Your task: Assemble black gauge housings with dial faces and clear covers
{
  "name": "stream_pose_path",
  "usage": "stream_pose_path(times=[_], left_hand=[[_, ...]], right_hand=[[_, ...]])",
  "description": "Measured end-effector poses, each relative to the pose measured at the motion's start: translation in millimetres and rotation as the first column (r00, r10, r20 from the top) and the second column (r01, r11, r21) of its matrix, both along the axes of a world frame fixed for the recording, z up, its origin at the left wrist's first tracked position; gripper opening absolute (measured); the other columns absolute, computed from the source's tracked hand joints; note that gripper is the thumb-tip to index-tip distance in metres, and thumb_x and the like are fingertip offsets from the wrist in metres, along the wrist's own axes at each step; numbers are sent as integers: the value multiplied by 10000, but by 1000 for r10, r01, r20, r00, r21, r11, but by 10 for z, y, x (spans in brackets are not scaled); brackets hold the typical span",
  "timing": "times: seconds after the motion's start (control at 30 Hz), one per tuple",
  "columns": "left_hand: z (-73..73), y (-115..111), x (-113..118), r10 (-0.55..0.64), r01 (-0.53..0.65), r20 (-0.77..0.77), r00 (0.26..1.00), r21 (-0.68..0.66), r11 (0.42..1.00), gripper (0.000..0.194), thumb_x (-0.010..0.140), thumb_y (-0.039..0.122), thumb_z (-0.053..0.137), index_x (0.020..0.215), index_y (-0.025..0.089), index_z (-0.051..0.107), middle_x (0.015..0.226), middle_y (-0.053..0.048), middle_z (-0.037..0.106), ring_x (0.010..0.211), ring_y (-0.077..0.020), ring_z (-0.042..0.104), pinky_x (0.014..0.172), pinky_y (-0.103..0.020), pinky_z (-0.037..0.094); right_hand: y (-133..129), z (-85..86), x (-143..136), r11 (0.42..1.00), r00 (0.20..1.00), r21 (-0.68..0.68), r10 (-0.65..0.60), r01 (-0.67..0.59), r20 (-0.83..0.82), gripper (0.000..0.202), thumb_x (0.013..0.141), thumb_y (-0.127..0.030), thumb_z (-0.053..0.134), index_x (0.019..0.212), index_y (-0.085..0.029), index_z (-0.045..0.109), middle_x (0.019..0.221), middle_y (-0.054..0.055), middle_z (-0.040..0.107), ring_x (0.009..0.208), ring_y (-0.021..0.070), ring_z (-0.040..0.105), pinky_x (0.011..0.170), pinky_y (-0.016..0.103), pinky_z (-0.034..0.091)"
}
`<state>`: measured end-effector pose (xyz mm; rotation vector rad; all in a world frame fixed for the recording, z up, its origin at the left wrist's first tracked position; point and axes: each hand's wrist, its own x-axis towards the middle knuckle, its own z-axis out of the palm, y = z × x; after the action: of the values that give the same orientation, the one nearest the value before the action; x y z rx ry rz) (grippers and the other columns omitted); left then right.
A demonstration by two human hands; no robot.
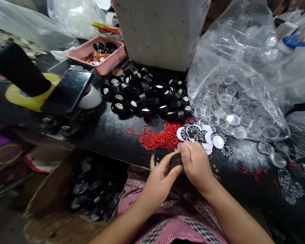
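In front of my body, at the table edge, my left hand (164,173) grips a small black round case (177,160) between thumb and fingers. My right hand (194,161) is closed in a fist-like pinch against the case's right side; whatever its fingers hold is hidden. Just beyond my hands lies a heap of thin red pointers (162,137). To its right is a loose pile of printed dial discs (202,134), some black face up and some white side up. Farther back is a pile of black cases with straps (144,93).
A clear plastic bag (234,78) of transparent covers (240,121) fills the right side. At the back left stand a pink tray (106,66) of small parts and a propped phone (68,89). Below left, a cardboard box (48,206) holds black dialled pieces (80,188).
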<state>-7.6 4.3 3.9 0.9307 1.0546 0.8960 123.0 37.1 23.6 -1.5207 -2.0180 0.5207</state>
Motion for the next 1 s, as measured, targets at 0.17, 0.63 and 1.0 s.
stream_pose_path(times=[0.17,0.63,1.0], left_hand=[[-17,-262,-421,-38,28,-188,981,-56,998,378,914,367,564,1281,292,617,1387,-49,616,1338,-251,511,1134,-440,372],[28,628,-1504,505,19,-778,375,551,834,383,970,331,418,1292,190,568,1293,-114,657,1196,-237,614,1063,-404,445],[85,1184,-1339,491,-235,-769,408,431,871,405,752,402,755,1091,244,602,1051,-27,693,1047,-349,645,961,-581,459]], right_hand=[[-2,9,-3,967,987,-217,109,-133,-118,364,1008,-405,390,749,-213,560,721,5,634,693,169,539,686,316,354],[-29,92,28,913,964,-357,114,-197,-239,261,970,-357,455,783,-220,574,772,12,646,740,181,580,690,311,404],[-144,53,546,944,994,-331,-31,-5,-102,216,961,-321,486,893,-203,653,870,40,684,808,182,627,742,317,468]])
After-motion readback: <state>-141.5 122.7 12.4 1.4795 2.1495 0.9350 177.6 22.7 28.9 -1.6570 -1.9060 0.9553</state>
